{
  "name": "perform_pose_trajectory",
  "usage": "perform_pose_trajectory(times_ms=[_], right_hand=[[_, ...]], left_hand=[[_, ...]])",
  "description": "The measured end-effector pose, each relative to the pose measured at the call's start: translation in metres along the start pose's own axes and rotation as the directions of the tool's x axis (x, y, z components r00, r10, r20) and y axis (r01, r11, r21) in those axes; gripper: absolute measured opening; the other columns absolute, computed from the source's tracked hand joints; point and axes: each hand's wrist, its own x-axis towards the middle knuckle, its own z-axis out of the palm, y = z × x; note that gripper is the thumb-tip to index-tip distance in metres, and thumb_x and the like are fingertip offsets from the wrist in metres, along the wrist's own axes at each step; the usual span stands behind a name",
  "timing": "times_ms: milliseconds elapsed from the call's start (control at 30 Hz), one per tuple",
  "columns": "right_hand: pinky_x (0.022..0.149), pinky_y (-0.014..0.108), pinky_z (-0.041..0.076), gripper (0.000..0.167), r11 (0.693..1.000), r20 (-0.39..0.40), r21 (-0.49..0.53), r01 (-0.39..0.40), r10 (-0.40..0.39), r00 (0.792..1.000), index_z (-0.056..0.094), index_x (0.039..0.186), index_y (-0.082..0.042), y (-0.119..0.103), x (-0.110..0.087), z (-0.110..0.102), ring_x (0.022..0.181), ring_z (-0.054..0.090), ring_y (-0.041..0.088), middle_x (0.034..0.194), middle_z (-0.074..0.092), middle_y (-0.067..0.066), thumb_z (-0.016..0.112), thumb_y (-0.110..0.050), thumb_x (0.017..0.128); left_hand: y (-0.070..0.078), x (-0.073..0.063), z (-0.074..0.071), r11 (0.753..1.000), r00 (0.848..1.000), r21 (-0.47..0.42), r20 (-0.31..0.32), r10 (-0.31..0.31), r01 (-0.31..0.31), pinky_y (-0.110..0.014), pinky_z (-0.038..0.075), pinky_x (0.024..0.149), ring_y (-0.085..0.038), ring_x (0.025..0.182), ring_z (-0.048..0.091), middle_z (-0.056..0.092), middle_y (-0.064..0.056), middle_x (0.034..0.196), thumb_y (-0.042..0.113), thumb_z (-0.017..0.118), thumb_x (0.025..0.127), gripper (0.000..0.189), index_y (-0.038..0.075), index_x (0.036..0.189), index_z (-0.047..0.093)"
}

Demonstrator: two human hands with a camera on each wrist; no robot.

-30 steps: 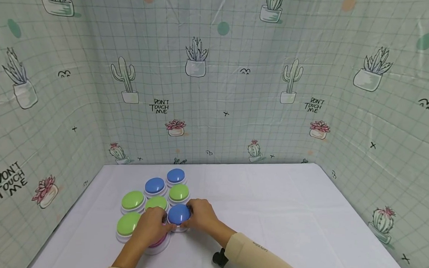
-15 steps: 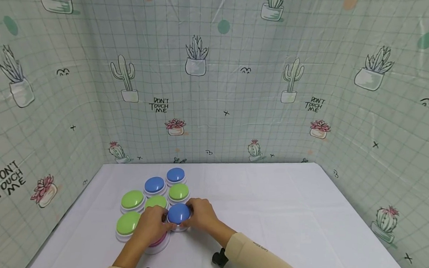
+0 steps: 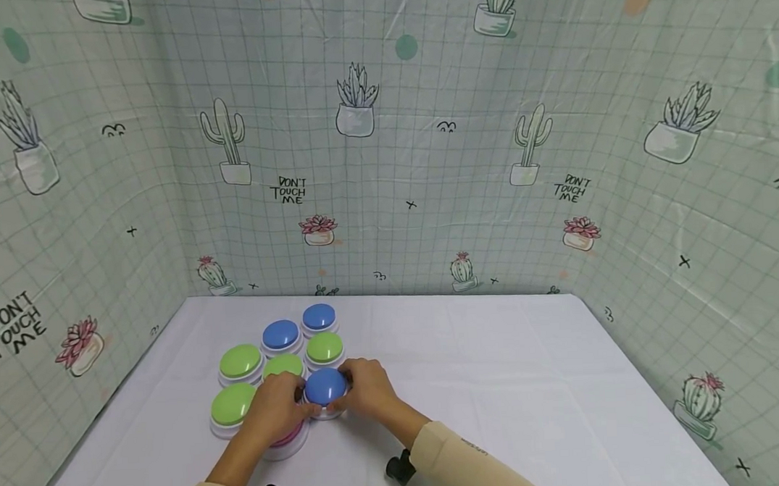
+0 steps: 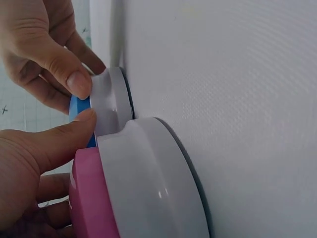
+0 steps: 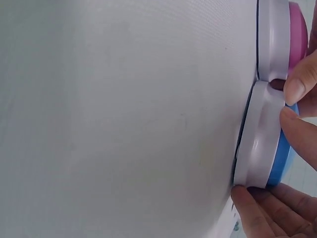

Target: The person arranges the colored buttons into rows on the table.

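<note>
A blue dome push button (image 3: 325, 385) with a white round base sits on the table at the near right of a cluster of similar buttons. My left hand (image 3: 274, 413) grips its left side, thumb at the front edge. From the right, my right hand (image 3: 368, 390) holds the same button between thumb and fingers. Under my left hand is a pink push button (image 4: 91, 193), mostly hidden in the head view. The right wrist view shows the white base (image 5: 257, 139) of the blue button touching or nearly touching the pink one's base.
Green push buttons (image 3: 241, 361) and two more blue push buttons (image 3: 280, 335) stand close together behind and to the left. The white-covered table (image 3: 500, 383) extends to the right. A cactus-print cloth (image 3: 412, 162) rises around its back and sides.
The head view has shifted very slightly. Both hands stay at the blue push button, and no button has visibly moved.
</note>
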Motion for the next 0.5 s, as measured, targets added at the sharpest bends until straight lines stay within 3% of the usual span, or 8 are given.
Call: perform_pose_trajectory(times_ms=[300, 500], right_hand=[[0.096, 0.041, 0.062, 0.058, 1.000, -0.001, 0.014, 0.002, -0.002, 1.000, 0.074, 0.121, 0.002, 0.0040, -0.0021, -0.0050, 0.102, 0.071, 0.025, 0.109, 0.077, 0.011, 0.099, -0.017, 0.072], [0.096, 0.039, 0.061, 0.057, 1.000, 0.001, 0.002, -0.019, 0.019, 1.000, 0.075, 0.120, 0.000, 0.0056, -0.0032, -0.0093, 0.103, 0.071, 0.024, 0.109, 0.077, 0.010, 0.099, -0.020, 0.072]], left_hand=[[0.0067, -0.0014, 0.0027, 1.000, 1.000, -0.011, 0.019, -0.020, 0.020, -0.032, 0.046, 0.059, -0.016, 0.069, 0.051, 0.059, 0.001, 0.072, 0.020, 0.093, 0.080, 0.035, -0.002, 0.103, 0.078], [0.0097, 0.0009, 0.0046, 1.000, 1.000, -0.009, 0.016, -0.007, 0.008, -0.036, 0.052, 0.065, -0.016, 0.072, 0.053, 0.066, -0.001, 0.078, 0.020, 0.093, 0.080, 0.040, -0.004, 0.107, 0.078]])
